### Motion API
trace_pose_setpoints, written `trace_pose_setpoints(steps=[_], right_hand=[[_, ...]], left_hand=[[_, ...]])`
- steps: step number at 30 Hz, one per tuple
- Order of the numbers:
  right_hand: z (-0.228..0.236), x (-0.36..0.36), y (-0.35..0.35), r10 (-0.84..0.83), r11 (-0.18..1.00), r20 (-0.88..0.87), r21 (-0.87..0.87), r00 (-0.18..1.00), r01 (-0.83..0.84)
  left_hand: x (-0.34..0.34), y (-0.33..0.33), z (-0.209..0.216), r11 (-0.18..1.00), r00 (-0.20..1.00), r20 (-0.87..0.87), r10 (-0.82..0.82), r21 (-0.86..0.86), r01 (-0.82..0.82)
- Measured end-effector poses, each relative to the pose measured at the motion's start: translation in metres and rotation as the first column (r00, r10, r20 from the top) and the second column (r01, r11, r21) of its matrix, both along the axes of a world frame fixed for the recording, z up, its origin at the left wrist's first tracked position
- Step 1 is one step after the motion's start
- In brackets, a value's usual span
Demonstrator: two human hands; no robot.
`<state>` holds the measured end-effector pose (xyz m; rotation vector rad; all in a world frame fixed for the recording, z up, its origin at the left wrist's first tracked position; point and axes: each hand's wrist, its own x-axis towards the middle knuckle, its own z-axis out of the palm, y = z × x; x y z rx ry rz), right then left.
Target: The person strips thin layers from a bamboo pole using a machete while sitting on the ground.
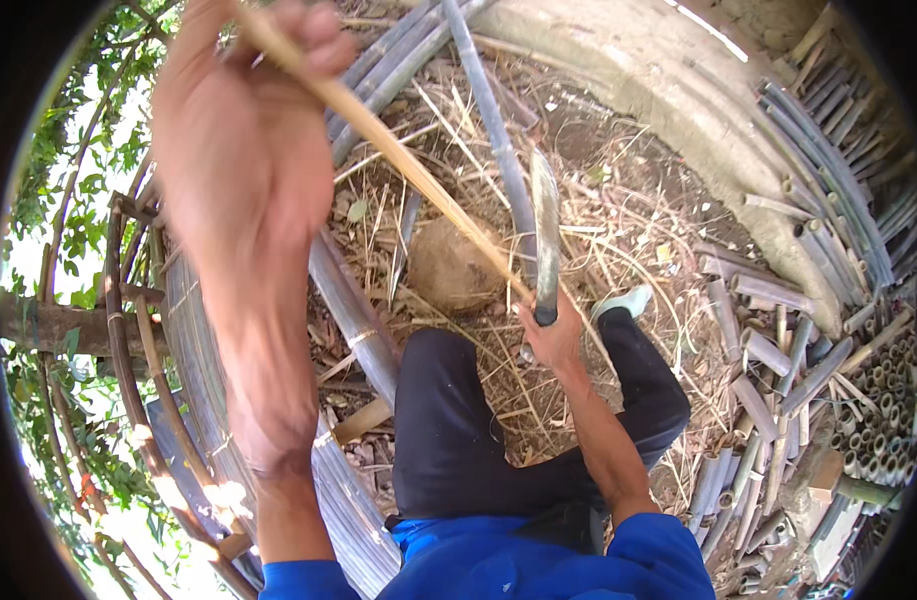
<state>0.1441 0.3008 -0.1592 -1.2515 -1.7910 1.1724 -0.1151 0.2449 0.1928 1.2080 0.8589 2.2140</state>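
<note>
My left hand (241, 165) is raised close to the camera and blurred. Its fingers curl round the upper end of a long, pale bamboo strip (419, 178), and the fingertips are partly cut off at the top edge. The strip slants down to my right hand (556, 335), which is closed on the dark handle of a long-bladed knife (546, 215). That blade points away from me, and the strip's lower end meets my right hand beside the handle. How the fingers divide between knife and strip is hidden.
A rounded brown block (454, 265) lies ahead among shavings. Dark bamboo poles (494, 130) stretch across the ground, another blade-like piece (404, 240) beside them. Cut bamboo lengths (764, 350) are heaped at right, below an earthen ledge (669, 110). A slatted bamboo surface (349, 510) runs along my left.
</note>
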Motion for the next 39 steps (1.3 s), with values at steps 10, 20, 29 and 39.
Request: trace_pose_setpoints(steps=[10,20,29,39], right_hand=[[0.099,0.01,-0.074,0.007,0.964,-0.624,-0.204,0.782,-0.171],[0.091,0.024,-0.115,-0.292,0.781,-0.567,-0.607,0.77,-0.151],[0.033,0.122,-0.053,-0.077,0.991,0.225,-0.092,0.971,0.1],[0.061,0.053,-0.058,0.239,0.97,0.357,-0.129,0.903,-0.206]], left_hand=[[0.091,-0.038,-0.178,0.696,0.94,-0.245,-0.235,-0.718,-0.013],[0.139,-0.072,-0.239,0.629,0.976,0.135,-0.17,-0.748,0.213],[0.11,-0.107,-0.268,0.367,0.86,0.504,-0.084,-0.787,0.497],[0.106,-0.13,-0.244,0.311,0.675,0.738,-0.01,-0.639,0.703]])
